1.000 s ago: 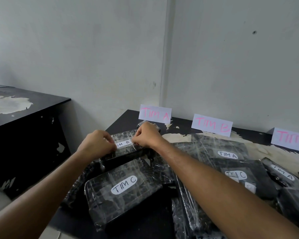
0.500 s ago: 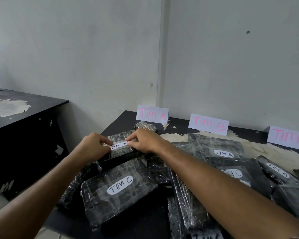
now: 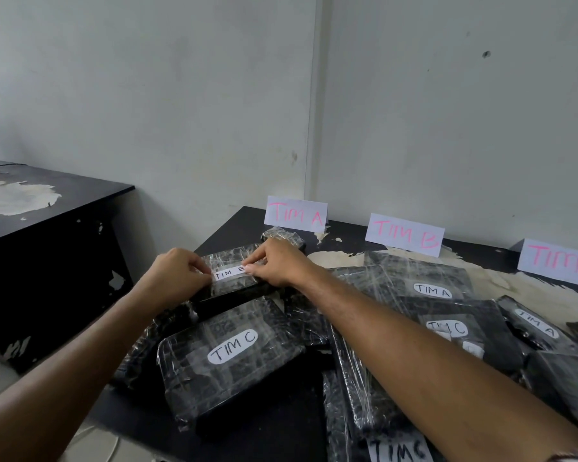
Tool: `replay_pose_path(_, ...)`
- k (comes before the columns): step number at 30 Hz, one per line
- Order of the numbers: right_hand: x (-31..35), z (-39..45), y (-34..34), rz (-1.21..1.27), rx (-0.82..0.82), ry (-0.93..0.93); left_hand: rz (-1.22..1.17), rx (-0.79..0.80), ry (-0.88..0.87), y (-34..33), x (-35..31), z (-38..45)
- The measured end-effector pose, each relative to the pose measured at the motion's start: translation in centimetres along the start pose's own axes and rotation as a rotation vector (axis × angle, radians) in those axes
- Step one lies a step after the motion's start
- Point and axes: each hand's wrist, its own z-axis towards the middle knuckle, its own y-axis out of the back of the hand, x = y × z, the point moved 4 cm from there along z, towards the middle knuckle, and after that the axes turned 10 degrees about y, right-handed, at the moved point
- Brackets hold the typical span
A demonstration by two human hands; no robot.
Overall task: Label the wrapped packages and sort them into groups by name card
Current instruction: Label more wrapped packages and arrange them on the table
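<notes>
- At the left of the frame stands a second dark bench (image 3: 47, 201) with its top peeling in pale patches, set against a grey-white wall (image 3: 181, 95).
- The main bench (image 3: 234, 225) runs from the middle to the right edge, black with worn pale patches toward the back.
- Three name cards lean at the back: "TIM A" (image 3: 296, 214), "TIM B" (image 3: 404, 235) and a third (image 3: 558, 261), cut off at the right edge.
- Wrapped black packages lie heaped across the bench; the nearest, lower centre, reads "TIM C" (image 3: 232, 345).
- The left hand (image 3: 177, 275), fingers curled, pinches the left end of a white "TIM B" label (image 3: 229, 272).
- The label lies on a package (image 3: 234, 261) at centre left, just in front of the "TIM A" card.
- The right hand (image 3: 277, 261), fingers bent, pinches the label's right end.
- Further right lie packages marked "TIM A" (image 3: 432, 290) and "TIM C" (image 3: 446, 328).
</notes>
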Motion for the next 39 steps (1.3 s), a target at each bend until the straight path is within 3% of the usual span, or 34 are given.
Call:
replay_pose_path(7,0.5,0.0,0.4,-0.035,-0.067,-0.024,0.047,-0.011,0.013,0.9,0.0,-0.4)
replay_pose_path(13,1.5,0.7,0.1,-0.109,-0.2,-0.03,0.038,-0.083,-0.107,0.0,-2.3,-0.1)
replay_pose_path(26,-0.1,0.7,-0.9,-0.072,-0.204,-0.055,0.079,-0.119,-0.018,-2.2,-0.3,2.2)
replay_pose_path(39,0.1,0.5,-0.5,-0.085,-0.143,-0.102,0.056,-0.044,-0.012,-2.3,-0.3,2.4)
